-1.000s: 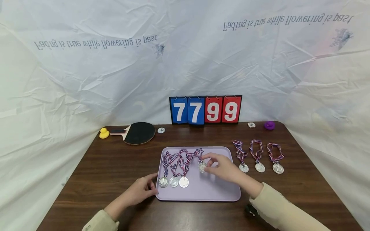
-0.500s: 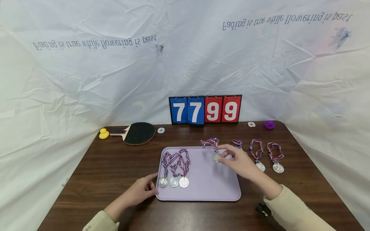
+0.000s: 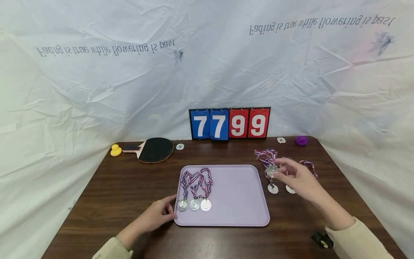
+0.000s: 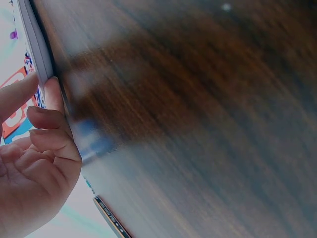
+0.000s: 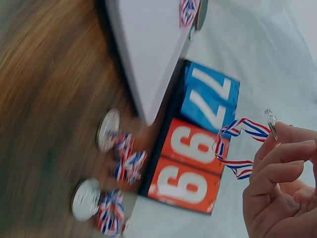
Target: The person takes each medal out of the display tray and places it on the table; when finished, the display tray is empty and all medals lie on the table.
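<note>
Above the dark wooden tabletop (image 3: pixel 220 241), right of the lilac rectangular tray (image 3: pixel 236 196) the left hand (image 3: pixel 159 212) grips, the right hand (image 3: pixel 300 180) pinches one round silver medal (image 3: pixel 271 171), whose red-white-blue ribbon (image 3: pixel 266 154) should not catch neighbouring medals (image 3: pixel 273 189).

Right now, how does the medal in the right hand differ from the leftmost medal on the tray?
The held medal is pinched in the raised right hand; the leftmost medal lies untouched on the tray. The held medal is beyond the tray's right edge; the leftmost medal is near its left edge. Both are round and silver-coloured with striped ribbons.
</note>
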A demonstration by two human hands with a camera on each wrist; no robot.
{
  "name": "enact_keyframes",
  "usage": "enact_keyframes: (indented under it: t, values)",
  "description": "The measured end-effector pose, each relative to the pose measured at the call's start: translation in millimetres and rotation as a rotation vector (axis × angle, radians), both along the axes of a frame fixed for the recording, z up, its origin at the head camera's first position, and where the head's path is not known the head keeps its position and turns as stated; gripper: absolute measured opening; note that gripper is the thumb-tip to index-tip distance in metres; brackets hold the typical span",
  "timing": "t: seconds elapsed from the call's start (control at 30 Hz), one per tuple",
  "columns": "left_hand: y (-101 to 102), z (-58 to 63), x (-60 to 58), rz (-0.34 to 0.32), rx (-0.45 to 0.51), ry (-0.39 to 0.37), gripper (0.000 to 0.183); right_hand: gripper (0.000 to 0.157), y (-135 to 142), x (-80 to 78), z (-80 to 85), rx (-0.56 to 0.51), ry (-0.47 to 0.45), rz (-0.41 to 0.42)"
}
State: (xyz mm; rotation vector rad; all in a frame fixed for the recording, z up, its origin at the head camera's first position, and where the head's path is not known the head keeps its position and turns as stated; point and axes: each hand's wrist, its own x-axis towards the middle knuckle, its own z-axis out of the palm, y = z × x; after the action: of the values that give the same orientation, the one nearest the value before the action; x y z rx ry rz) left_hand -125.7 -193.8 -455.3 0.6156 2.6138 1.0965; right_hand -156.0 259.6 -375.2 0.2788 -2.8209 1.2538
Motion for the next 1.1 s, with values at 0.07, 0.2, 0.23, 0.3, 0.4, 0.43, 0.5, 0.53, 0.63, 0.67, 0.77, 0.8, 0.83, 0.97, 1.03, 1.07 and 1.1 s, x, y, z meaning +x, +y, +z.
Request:
enact_keyframes:
  t: [0.07,0.2,0.23,0.3,0.4,0.43,0.5,0.53,0.63,0.67,0.77,0.8,0.83,0.97,1.03,1.07,1.1]
  values:
    - [-0.2,-0.7,0.4,0.002,0.000,0.002,0.060,0.045,7.7,2.4,1.4,0.023,0.011,-0.016]
    - [-0.1,-0.9,1.1,0.002,0.000,0.007,0.060,0.046,20.9,6.6,3.3,0.018,0.011,-0.033]
    - [0.0,-0.9,1.2,0.002,0.000,0.009,0.060,0.046,24.1,7.5,3.9,0.017,0.014,-0.035]
    - [0.4,-0.6,1.3,0.002,0.000,0.010,0.060,0.046,30.6,9.3,5.1,0.025,0.027,-0.044]
    - [0.8,-0.3,1.4,0.003,-0.002,0.009,0.060,0.046,42.3,11.4,6.5,0.066,0.049,-0.073]
    - [0.9,-0.2,1.4,0.003,-0.002,0.008,0.060,0.047,47.1,11.8,6.7,0.077,0.051,-0.083]
    - [1.0,0.0,1.4,0.004,-0.001,0.006,0.060,0.047,57.4,12.1,6.2,0.070,0.043,-0.105]
    - [1.0,0.1,1.4,0.004,-0.001,0.006,0.060,0.048,62.9,12.2,5.4,0.055,0.034,-0.110]
    - [0.7,0.0,1.1,0.002,-0.004,0.006,0.060,0.050,80.6,11.6,1.2,0.007,0.022,-0.113]
    - [0.7,0.0,0.9,0.001,-0.005,0.007,0.060,0.049,86.5,11.2,-0.9,-0.006,0.022,-0.115]
    - [0.6,0.2,0.3,-0.001,-0.006,0.008,0.060,0.049,104.7,9.8,-6.9,-0.026,0.029,-0.118]
    - [0.6,0.2,0.1,-0.001,-0.008,0.007,0.060,0.048,110.8,9.2,-8.8,-0.028,0.031,-0.125]
    - [0.7,0.3,-0.1,-0.001,-0.009,0.006,0.060,0.048,116.8,8.9,-10.2,-0.026,0.030,-0.134]
    - [0.7,0.6,-0.3,0.001,-0.012,0.000,0.060,0.046,138.7,7.8,-14.3,-0.032,0.008,-0.168]
    - [0.6,0.6,-0.3,0.001,-0.014,-0.003,0.060,0.047,148.2,7.0,-16.6,-0.015,-0.004,-0.183]
    - [0.6,0.7,-0.2,0.000,-0.014,-0.003,0.060,0.047,152.2,6.1,-18.3,-0.018,-0.012,-0.192]
    - [0.6,0.7,-0.2,0.000,-0.014,-0.002,0.060,0.048,156.0,5.3,-20.0,-0.021,-0.019,-0.195]
